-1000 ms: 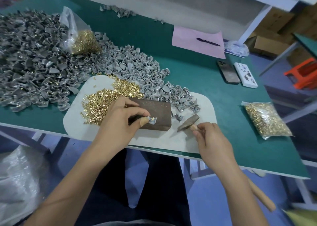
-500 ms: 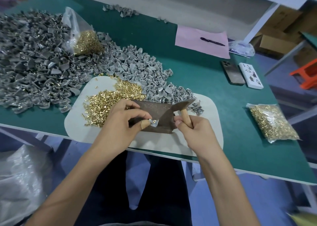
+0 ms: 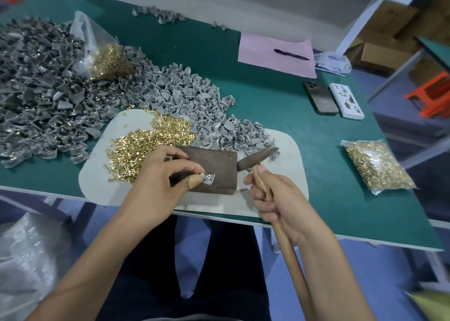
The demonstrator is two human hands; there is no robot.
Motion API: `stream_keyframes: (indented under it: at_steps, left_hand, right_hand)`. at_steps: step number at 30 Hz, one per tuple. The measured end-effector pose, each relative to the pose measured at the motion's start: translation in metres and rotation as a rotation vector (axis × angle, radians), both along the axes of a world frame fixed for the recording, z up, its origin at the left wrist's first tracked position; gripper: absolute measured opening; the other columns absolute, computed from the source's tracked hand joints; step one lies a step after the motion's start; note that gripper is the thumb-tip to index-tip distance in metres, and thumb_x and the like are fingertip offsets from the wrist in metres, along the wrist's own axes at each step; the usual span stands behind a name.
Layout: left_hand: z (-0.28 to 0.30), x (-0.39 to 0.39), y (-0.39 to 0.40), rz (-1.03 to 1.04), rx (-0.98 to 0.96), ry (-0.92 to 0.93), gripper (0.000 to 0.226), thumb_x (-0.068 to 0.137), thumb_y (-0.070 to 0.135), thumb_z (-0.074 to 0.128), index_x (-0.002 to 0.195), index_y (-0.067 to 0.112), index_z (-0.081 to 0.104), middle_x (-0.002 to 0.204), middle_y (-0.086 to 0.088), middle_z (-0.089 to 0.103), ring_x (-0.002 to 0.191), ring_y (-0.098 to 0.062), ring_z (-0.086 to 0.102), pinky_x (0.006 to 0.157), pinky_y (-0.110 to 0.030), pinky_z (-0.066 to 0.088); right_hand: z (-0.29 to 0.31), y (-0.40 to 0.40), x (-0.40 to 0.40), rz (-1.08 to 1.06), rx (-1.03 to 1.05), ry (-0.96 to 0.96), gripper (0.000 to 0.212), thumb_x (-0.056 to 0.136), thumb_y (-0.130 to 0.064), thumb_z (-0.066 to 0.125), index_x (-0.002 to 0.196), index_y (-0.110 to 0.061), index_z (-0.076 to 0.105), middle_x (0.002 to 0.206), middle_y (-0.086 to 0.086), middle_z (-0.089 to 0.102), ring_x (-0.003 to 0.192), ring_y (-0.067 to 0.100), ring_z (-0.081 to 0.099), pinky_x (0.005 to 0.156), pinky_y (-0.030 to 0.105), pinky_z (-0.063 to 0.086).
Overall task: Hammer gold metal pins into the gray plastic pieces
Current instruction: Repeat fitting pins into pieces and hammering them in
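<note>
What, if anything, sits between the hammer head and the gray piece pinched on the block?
Nothing visible. The hammer head is off the block's right edge; bare block top lies between it and the gray piece. The left hand's fingertips pinch the piece's left side, close to the strike.

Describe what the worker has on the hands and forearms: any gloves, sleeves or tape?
Both forearms are bare to the frame's bottom edge; no sleeves, gloves, watch or rings show. The left hand has one covering: a tan, tape-like wrap around the thumb tip. The right hand wears nothing.
</note>
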State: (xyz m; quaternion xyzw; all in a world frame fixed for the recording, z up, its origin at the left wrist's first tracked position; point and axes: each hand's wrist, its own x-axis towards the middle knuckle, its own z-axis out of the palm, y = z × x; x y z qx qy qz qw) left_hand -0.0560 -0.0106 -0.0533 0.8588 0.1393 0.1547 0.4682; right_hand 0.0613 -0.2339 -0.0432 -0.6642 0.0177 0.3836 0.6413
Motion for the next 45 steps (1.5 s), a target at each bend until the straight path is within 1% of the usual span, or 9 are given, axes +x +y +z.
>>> stream_keyframes:
  at_steps: [8, 13, 16, 22, 27, 34, 38, 41, 45]
  left_hand:
    - [0.000, 0.001, -0.002, -0.019, -0.008, 0.013, 0.013, 0.084, 0.029, 0.078, 0.091, 0.040, 0.077, 0.112, 0.011, 0.048, 0.115, -0.013, 0.050, 0.098, -0.033, 0.043]
    - [0.000, 0.000, -0.002, -0.033, 0.019, -0.005, 0.013, 0.083, 0.032, 0.076, 0.091, 0.043, 0.076, 0.110, 0.011, 0.053, 0.115, -0.014, 0.048, 0.098, -0.030, 0.039]
    - [0.001, -0.001, -0.007, -0.031, 0.079, -0.013, 0.010, 0.081, 0.049, 0.069, 0.090, 0.049, 0.073, 0.107, 0.017, 0.056, 0.111, -0.017, 0.043, 0.098, -0.025, 0.034]
    - [-0.002, 0.000, -0.018, 0.137, 0.177, -0.050, 0.005, 0.085, 0.043, 0.072, 0.090, 0.044, 0.072, 0.127, 0.010, 0.049, 0.129, -0.013, 0.032, 0.107, -0.035, 0.028]
    - [0.000, 0.009, -0.015, 0.121, 0.297, -0.075, 0.006, 0.086, 0.035, 0.075, 0.092, 0.033, 0.075, 0.119, 0.012, 0.058, 0.125, -0.017, 0.041, 0.106, -0.047, 0.037]
    - [0.015, 0.017, -0.007, 0.019, 0.420, 0.035, 0.010, 0.090, 0.042, 0.070, 0.096, 0.035, 0.073, 0.097, 0.019, 0.063, 0.102, -0.012, 0.046, 0.075, -0.037, 0.049]
    - [0.018, 0.021, -0.005, 0.006, 0.499, 0.031, 0.011, 0.091, 0.043, 0.068, 0.098, 0.037, 0.074, 0.097, 0.016, 0.065, 0.100, -0.017, 0.050, 0.082, -0.039, 0.045]
    - [0.018, 0.020, -0.005, 0.018, 0.500, 0.007, 0.011, 0.091, 0.044, 0.068, 0.098, 0.038, 0.075, 0.093, 0.016, 0.063, 0.095, -0.016, 0.049, 0.072, -0.033, 0.039]
    - [0.017, 0.020, -0.005, 0.033, 0.516, -0.020, 0.012, 0.087, 0.039, 0.074, 0.097, 0.033, 0.078, 0.090, 0.012, 0.066, 0.093, -0.019, 0.053, 0.070, -0.031, 0.036]
  right_hand:
    - [0.004, 0.006, 0.010, 0.023, -0.037, 0.089, 0.042, 0.107, -0.046, 0.042, 0.093, -0.013, 0.065, 0.062, -0.005, 0.037, 0.043, 0.005, 0.021, 0.038, 0.015, 0.013]
    - [0.008, 0.004, 0.005, -0.076, -0.213, -0.210, 0.042, 0.108, -0.045, 0.042, 0.091, -0.014, 0.064, 0.061, -0.006, 0.034, 0.047, 0.009, 0.020, 0.043, 0.018, 0.013]
    - [0.013, 0.003, -0.002, -0.087, -0.124, -0.332, 0.042, 0.107, -0.047, 0.044, 0.093, -0.016, 0.068, 0.062, -0.006, 0.035, 0.047, 0.009, 0.022, 0.041, 0.018, 0.017]
    - [0.022, 0.010, -0.015, 0.200, -0.182, -0.752, 0.012, 0.103, -0.048, 0.044, 0.101, -0.040, 0.053, 0.064, -0.010, 0.054, 0.052, 0.005, 0.042, 0.052, 0.017, 0.035]
    - [0.022, 0.012, -0.022, 0.248, -0.549, -1.031, 0.024, 0.101, -0.058, 0.033, 0.108, -0.042, 0.050, 0.076, -0.014, 0.063, 0.070, 0.012, 0.057, 0.069, 0.039, 0.050]
    - [0.035, 0.025, -0.022, 0.193, -0.688, -1.115, 0.034, 0.099, -0.060, 0.037, 0.109, -0.038, 0.060, 0.071, -0.006, 0.061, 0.074, 0.029, 0.057, 0.068, 0.043, 0.053]
    - [0.041, 0.025, -0.024, 0.094, -0.605, -1.150, 0.038, 0.099, -0.061, 0.035, 0.112, -0.038, 0.062, 0.059, -0.012, 0.049, 0.063, 0.022, 0.046, 0.058, 0.040, 0.046]
    - [0.041, 0.029, -0.029, 0.031, -0.523, -1.180, 0.038, 0.100, -0.058, 0.037, 0.108, -0.033, 0.064, 0.061, -0.016, 0.048, 0.059, 0.017, 0.039, 0.055, 0.038, 0.039]
    - [0.032, 0.036, -0.039, 0.151, -0.645, -1.126, 0.037, 0.100, -0.061, 0.033, 0.113, -0.039, 0.060, 0.069, -0.004, 0.061, 0.069, 0.029, 0.057, 0.063, 0.042, 0.050]
